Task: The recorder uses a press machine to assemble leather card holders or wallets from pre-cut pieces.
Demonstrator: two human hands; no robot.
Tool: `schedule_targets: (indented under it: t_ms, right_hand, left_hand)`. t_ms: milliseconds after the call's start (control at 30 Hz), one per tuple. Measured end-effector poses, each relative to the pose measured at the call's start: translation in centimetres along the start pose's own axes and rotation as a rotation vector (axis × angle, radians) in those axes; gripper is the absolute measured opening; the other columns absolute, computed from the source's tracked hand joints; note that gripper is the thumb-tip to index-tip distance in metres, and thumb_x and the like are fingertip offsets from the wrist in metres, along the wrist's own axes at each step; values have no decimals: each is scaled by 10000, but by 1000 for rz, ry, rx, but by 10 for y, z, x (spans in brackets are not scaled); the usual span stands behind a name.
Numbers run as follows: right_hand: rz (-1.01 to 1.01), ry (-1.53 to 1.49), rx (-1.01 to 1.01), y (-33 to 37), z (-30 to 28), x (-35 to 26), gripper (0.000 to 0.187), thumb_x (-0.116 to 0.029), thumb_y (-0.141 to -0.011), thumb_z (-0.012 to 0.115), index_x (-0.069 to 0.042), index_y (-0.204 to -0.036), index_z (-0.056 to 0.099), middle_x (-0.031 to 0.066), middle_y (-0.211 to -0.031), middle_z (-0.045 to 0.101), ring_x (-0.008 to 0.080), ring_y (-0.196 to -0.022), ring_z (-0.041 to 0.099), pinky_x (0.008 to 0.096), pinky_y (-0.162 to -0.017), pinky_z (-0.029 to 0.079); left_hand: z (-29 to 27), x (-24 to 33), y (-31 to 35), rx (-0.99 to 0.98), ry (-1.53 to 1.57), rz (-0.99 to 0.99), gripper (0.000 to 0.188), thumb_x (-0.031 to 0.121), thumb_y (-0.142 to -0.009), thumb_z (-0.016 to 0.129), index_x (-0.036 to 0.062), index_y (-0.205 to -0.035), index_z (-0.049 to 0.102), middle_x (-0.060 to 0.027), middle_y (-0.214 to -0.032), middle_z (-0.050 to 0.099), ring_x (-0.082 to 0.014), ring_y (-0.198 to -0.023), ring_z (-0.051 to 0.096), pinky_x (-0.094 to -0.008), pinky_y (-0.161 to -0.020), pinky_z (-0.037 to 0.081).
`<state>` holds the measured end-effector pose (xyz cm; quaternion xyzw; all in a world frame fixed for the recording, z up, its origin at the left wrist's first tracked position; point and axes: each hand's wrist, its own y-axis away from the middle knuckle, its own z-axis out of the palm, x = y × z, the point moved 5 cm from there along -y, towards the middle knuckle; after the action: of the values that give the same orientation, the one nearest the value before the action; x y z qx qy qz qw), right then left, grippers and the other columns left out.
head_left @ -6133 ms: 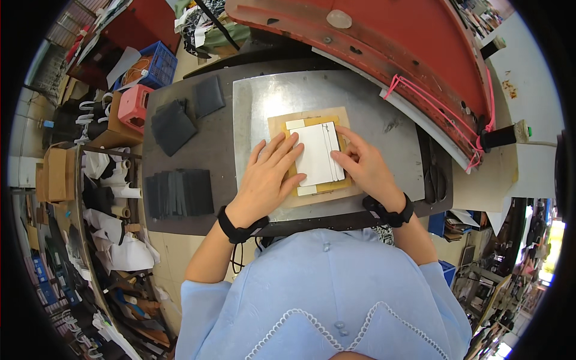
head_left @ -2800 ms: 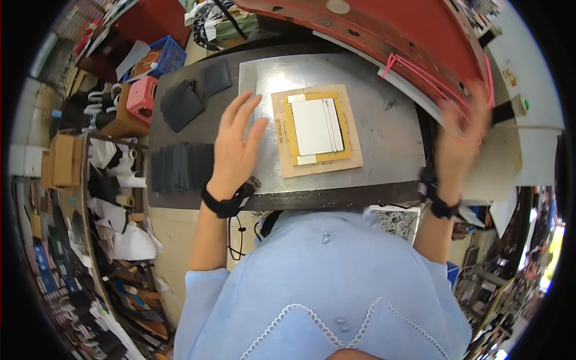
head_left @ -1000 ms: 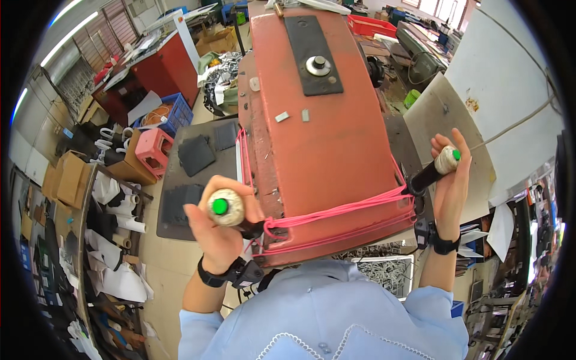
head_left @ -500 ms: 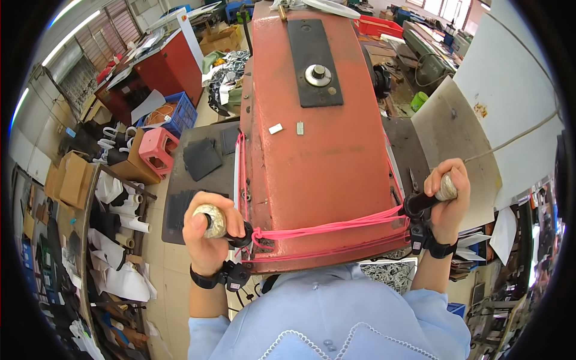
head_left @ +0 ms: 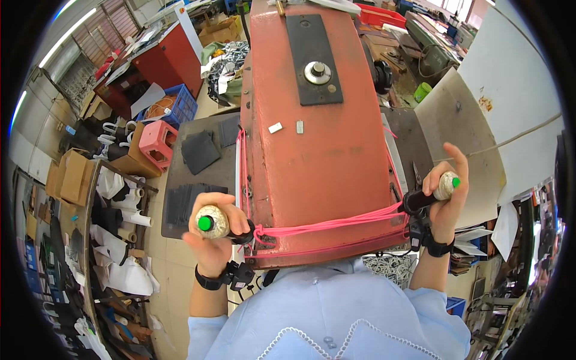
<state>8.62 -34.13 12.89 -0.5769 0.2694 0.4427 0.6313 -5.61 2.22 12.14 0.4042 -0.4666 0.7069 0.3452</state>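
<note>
A machine with a red painted top stands directly in front of me, one black-shafted handle at each near corner. My left hand curls its fingers round the left handle, wrapped in pale tape with a green button at its end; the thumb is off the button. Round the matching right handle my right hand is wrapped, one digit raised clear of its green button. Pink cord is stretched between the handles. Each wrist carries a black strap with a small device.
On the machine top lie a black plate with a round metal knob and two small pale pieces. Dark sheets rest on the left side table. A pink stool and shelf of rolls stand left; a board leans right.
Both thumbs have come off the handle ends, and the green buttons now show. A digit of my right hand has lifted upward. Both hands stay at the handles.
</note>
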Motion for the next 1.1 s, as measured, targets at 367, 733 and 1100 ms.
schedule_targets:
  t_ms: [367,733,1100]
  right_hand:
    - [29,136,-9,-38,-59,-15,642,-438,-1007,573,56,-1401,458,52,-834,605,121,-792,579,239,-724,453]
    - [-111,422,141,-8,-42,-24,544,-422,-1064,463,50,-1325,534,171,-1200,648,232,-1157,603,352,-1021,445]
    - [-6,0,243,-10,-53,-1,543,-403,-1074,447,33,-1397,435,105,-1164,596,211,-1083,574,375,-1038,434]
  left_hand:
    - [52,2,6,-158,90,-87,860,771,-843,552,-15,-1186,490,-103,-858,577,-181,-790,573,-316,-749,472]
    - [157,-25,15,-887,-197,239,1216,223,-754,859,-14,-1582,1,-278,-1626,141,-393,-1489,245,-446,-1193,234]
    - [41,-127,-34,-467,-924,-5,270,214,-905,708,32,-1103,680,-128,-1103,675,-291,-1031,626,-366,-845,498]
